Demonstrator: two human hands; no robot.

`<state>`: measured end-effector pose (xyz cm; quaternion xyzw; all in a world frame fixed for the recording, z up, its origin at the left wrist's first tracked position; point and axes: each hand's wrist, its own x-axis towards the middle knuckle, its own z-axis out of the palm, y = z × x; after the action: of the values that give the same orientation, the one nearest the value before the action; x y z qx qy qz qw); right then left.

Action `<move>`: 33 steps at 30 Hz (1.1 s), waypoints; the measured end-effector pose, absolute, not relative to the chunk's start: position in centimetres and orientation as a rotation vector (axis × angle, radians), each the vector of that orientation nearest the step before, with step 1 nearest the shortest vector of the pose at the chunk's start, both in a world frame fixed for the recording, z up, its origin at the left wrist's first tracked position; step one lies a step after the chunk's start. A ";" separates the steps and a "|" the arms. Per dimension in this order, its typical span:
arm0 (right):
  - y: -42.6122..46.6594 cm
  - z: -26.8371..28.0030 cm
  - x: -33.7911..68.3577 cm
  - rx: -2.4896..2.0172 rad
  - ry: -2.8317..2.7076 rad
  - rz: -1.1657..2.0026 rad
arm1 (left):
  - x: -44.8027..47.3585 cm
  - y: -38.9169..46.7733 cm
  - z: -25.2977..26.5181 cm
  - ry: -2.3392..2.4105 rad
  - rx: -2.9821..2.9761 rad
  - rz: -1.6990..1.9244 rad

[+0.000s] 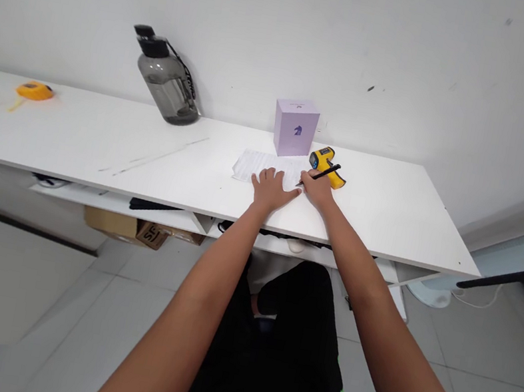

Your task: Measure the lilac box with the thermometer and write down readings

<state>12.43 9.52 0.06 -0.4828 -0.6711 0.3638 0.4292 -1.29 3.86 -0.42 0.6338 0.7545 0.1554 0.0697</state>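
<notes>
Spread left hand [270,192] is pinning paper [248,162] (likely flimsy — best held by edges) — right hand [318,191] is pinching a pen [328,171].

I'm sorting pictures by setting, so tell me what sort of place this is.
Probably an office or study corner: a white desk stands along a wall, with paper on it and a pen in the right hand.

The bare left arm [196,299] and bare right arm [375,304] stretch over the front edge of the long white counter [410,215]. The left hand [270,192] lies palm down, fingers fanned; just beside it, the right hand [317,191] curls, its fingertips apparently pinched, though small here.
</notes>
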 end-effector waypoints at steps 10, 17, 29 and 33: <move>9.6 -0.1 12.5 -1.219 -1.674 0.901 | -1.2 3.7 -0.2 2.269 1.903 0.437; 9.8 0.0 12.5 -1.236 -1.655 0.926 | -1.3 3.8 -0.3 2.265 1.910 0.449; 9.6 -0.1 12.4 -1.218 -1.630 0.924 | -1.3 3.8 -0.3 2.271 1.910 0.453; 9.6 -0.1 12.4 -1.211 -1.655 0.916 | -1.3 3.8 -0.5 2.272 1.912 0.467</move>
<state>12.45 9.63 -0.07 -0.4862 -0.6641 0.3675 0.4331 -1.29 3.83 -0.45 0.6345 0.7542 0.1550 0.0677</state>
